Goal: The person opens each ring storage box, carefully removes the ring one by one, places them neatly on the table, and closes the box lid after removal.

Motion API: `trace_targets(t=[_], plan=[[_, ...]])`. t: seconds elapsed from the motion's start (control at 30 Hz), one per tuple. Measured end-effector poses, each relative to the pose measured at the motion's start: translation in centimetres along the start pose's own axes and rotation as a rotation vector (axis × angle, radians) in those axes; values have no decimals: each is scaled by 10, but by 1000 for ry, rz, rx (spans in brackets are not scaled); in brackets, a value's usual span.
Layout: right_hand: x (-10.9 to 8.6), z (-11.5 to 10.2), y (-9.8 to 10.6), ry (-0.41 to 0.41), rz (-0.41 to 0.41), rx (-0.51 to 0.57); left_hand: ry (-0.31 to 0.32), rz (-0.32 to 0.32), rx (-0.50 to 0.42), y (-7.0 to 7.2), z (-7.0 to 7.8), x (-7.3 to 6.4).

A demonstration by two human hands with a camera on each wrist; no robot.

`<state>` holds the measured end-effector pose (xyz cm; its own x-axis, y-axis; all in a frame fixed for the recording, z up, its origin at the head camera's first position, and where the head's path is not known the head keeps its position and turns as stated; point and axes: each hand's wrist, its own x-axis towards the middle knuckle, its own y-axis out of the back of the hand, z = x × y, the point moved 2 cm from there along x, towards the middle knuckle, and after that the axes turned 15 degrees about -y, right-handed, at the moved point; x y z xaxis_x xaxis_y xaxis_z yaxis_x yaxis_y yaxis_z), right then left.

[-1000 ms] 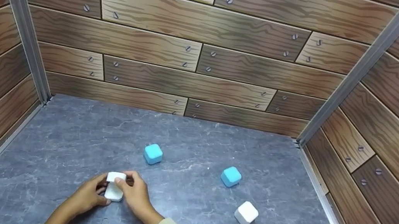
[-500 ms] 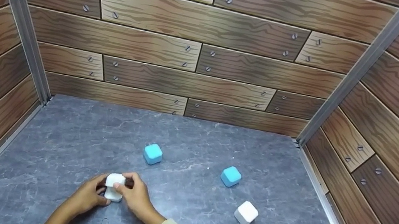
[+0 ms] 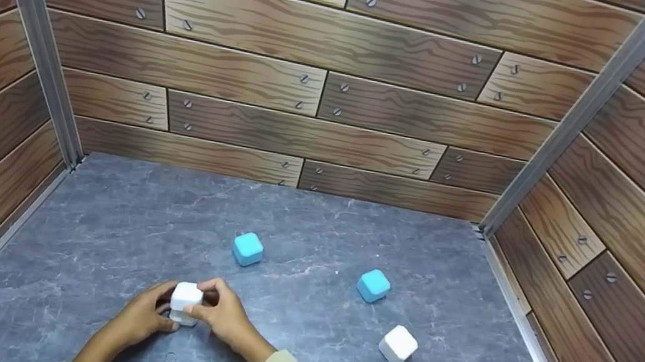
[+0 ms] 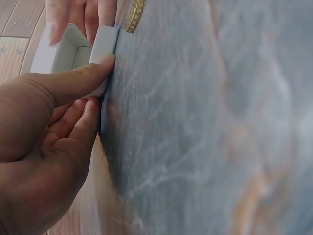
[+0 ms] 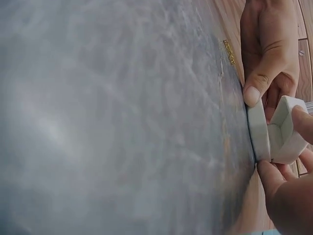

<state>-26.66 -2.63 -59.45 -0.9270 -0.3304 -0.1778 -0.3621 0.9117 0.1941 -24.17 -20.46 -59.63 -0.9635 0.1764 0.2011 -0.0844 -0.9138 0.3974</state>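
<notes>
A small white ring box (image 3: pixel 188 293) stands at the front left of the table, its hinged lid part-way up, as the left wrist view shows with the box's interior (image 4: pixel 80 51). My left hand (image 3: pixel 143 310) holds the lower part from the left, thumb at its front edge near the tabletop. From the right, my right hand (image 3: pixel 226 319) grips the lid, thumb on the front and fingers behind. In the right wrist view the lid (image 5: pixel 292 129) leans over the base (image 5: pixel 258 132). A thin gold-coloured ring (image 3: pixel 170 358) lies on the table in front of the box.
Two blue boxes, one (image 3: pixel 248 249) behind the hands and another (image 3: pixel 374 286) further right, rest on the grey marbled table (image 3: pixel 316 224). Another white box (image 3: pixel 398 346) sits at the right. Wood-patterned walls (image 3: pixel 309 97) enclose the back and sides.
The ring box's lid has tilted forward and down over its base, moved by my right hand. My left hand, the ring and the other boxes have stayed in place.
</notes>
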Motion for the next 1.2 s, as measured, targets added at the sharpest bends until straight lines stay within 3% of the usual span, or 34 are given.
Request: trace_targets(t=[0.17,0.37,0.9,1.2], plan=[[1,1,-1,-14,-6,-8,-3,4,35,1,0,-2],[1,-1,-1,-13,-2,-85,-20,4,10,3,0,-3],[0,1,-2,47,-22,-214,-71,-64,-5,2,-1,-4],[-1,0,0,85,-2,-292,-57,-42,81,0,4,-4]])
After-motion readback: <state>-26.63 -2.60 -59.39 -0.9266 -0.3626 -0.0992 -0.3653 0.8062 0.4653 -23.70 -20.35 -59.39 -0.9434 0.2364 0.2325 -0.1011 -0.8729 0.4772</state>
